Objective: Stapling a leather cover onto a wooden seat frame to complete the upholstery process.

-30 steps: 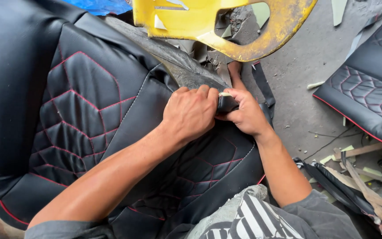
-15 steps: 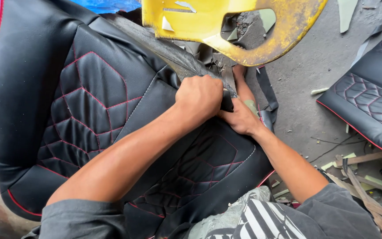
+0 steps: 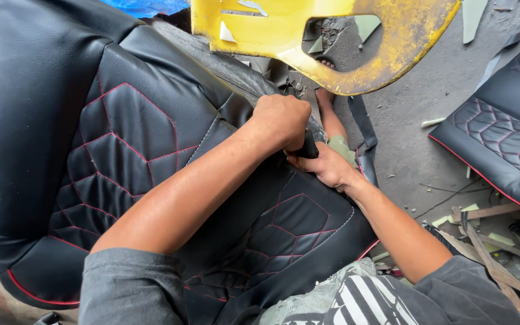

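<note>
Black seat cover [image 3: 121, 156] with red hexagon stitching, stretched over one seat, long axis from lower left to upper right. Upper edge of cover, beside yellow frame [image 3: 356, 54], clenched in left hand [image 3: 281, 120]; right hand [image 3: 326, 168] just below, touching it, fingers curled pinching the same edge. Hands about equally near. One second stitched cover [image 3: 501, 138] on floor [image 3: 404, 138] at right, well apart; wood scraps [image 3: 489, 247] nearby.

The yellow seat frame [image 3: 332, 42] hangs close above both hands, closing off the way upward. Right of the frame, bare concrete floor [image 3: 410, 150] lies open, hemmed by a second black quilted cover [image 3: 501, 132] and wood scraps [image 3: 489, 253] below it
</note>
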